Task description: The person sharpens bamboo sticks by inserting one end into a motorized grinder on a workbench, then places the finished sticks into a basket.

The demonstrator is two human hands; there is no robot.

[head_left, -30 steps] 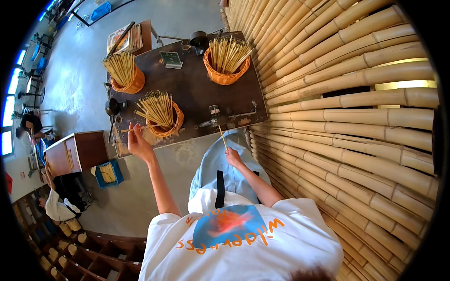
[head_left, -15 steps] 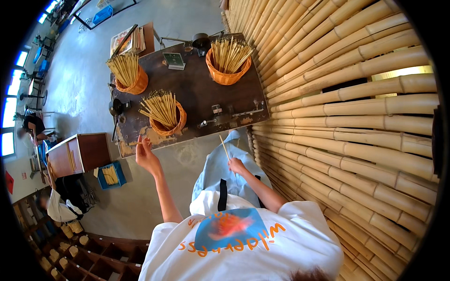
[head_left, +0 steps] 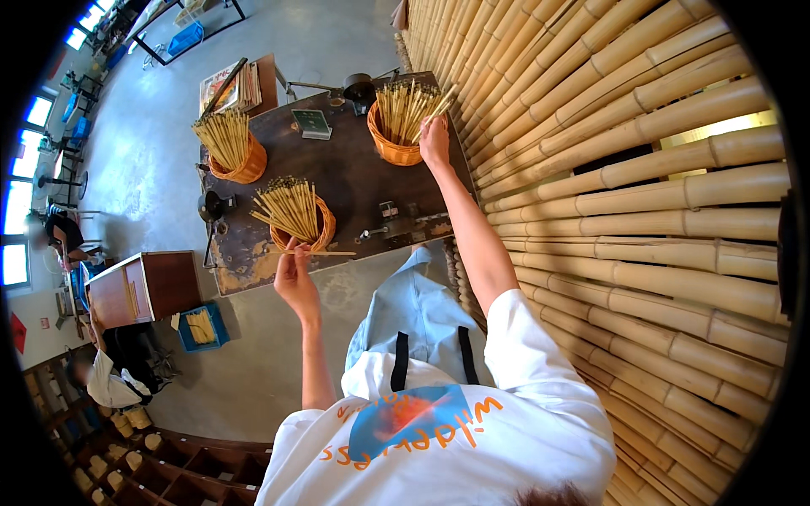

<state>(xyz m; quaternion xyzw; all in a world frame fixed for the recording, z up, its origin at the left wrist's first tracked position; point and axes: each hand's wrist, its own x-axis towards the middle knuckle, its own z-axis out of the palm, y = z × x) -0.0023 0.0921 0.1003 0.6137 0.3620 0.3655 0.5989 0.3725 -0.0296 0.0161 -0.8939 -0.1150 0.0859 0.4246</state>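
My left hand (head_left: 295, 285) pinches a thin bamboo stick (head_left: 337, 253), which lies nearly level in front of the near wicker basket (head_left: 326, 229). That basket is packed with upright bamboo sticks (head_left: 288, 205). Stretched out to the far right, my right hand (head_left: 434, 143) is at the rim of another orange wicker basket (head_left: 390, 148). Its fingers are closed on bamboo sticks (head_left: 440, 104) that lean out to the right; how many it grips is hidden. A third basket (head_left: 248, 167), also full of sticks, stands at the table's far left.
The dark, worn table (head_left: 337, 181) carries a small green sign (head_left: 312, 124), a black lamp (head_left: 359, 88) and metal fittings (head_left: 388, 211). A bamboo wall (head_left: 624, 219) runs along the right. Left are a wooden cabinet (head_left: 173, 287), a blue crate (head_left: 215, 325) and two people.
My right hand has moved from my lap, where it held a stick, out to the far right basket. My left hand has shifted right and now holds a stick across the near basket's front.
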